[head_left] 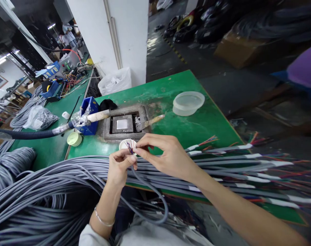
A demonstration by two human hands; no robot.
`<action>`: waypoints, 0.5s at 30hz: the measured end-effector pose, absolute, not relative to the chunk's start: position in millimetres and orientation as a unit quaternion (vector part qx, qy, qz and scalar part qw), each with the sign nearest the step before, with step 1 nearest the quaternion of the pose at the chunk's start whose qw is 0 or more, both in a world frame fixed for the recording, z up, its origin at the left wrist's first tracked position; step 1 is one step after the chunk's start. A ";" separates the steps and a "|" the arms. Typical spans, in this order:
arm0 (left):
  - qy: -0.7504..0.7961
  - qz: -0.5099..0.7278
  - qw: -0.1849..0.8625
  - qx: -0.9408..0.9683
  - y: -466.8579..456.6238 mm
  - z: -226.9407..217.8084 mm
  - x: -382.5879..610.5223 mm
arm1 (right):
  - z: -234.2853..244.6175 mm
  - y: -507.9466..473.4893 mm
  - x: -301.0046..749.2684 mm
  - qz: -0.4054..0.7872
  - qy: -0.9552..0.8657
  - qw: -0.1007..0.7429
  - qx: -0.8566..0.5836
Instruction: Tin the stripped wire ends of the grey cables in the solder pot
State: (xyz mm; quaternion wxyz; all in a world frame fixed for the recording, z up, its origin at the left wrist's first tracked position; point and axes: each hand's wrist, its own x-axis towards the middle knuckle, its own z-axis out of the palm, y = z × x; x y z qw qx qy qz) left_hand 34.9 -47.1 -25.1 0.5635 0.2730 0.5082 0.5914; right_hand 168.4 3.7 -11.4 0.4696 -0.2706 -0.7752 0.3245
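Observation:
My left hand point(121, 165) grips a grey cable point(147, 182) close to its stripped end, where thin coloured wires point(130, 146) fan upward. From the right, the fingertips of my right hand point(162, 152) pinch together at those wires; whether they hold a single strand is too small to make out. Just behind the fingers sits a small white round dish point(123, 144). Beneath both hands a thick bundle of grey cables point(89, 167) crosses the bench, its ends at the right wrapped in white with coloured wires showing.
A solder pot point(122, 123) is set in a dirty frame, with a wooden-handled scraper point(155, 120) on it. Nearby are a blue bin point(90, 114), an extraction hose point(37, 134), a yellowish round tub point(74, 139) and a clear plastic container point(187, 104). The green bench point(171, 85) ends at the right.

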 end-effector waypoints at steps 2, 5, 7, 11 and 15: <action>0.499 0.596 0.570 0.265 -47.2 -22.9 33.7 | -12.0 3.2 166.7 0.353 -0.764 0.457 -0.287; 0.512 0.598 0.560 0.259 -47.2 -19.8 32.3 | -12.4 2.6 164.5 0.393 -0.751 0.437 -0.301; 0.536 0.597 0.538 0.259 -46.8 -18.5 32.2 | -12.7 3.2 163.6 0.419 -0.743 0.425 -0.303; 0.582 0.609 0.474 0.256 -45.2 -18.6 30.8 | -14.0 8.7 165.8 0.483 -0.674 0.448 -0.334; 0.603 0.613 0.429 0.276 -43.9 -20.8 23.5 | -15.3 16.7 171.4 0.451 -0.624 0.499 -0.398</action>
